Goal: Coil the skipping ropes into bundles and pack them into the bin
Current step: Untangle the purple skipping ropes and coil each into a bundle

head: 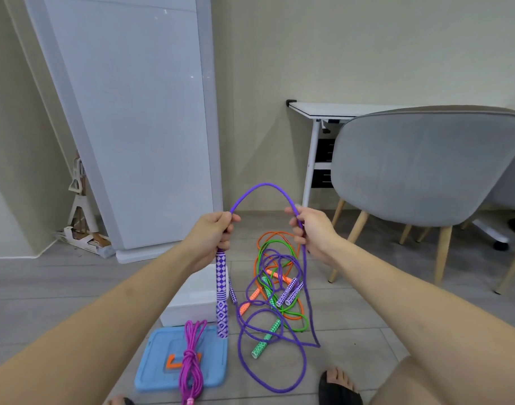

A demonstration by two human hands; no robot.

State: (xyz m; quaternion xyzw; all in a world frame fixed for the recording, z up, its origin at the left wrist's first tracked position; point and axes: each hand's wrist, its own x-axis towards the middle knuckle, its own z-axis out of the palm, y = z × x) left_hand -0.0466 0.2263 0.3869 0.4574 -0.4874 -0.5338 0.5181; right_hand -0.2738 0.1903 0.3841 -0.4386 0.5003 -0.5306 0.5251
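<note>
**What the head view hides or cuts off**

The left hand (214,232) covers the top of the purple handle (221,293), so where the purple rope (263,187) joins it cannot be seen. The right hand (312,232) hides the stretch of rope passing through its fingers. The white bin (192,302) is partly behind the left forearm and the hanging handle; its inside does not show. The bundled pink rope (190,358) runs off the bottom edge, its handle cut short. In the tangled pile (275,290), which cord belongs to which handle cannot be told. A sandalled foot (338,387) is cropped below, and the grey chair (426,168) at the right edge.
</note>
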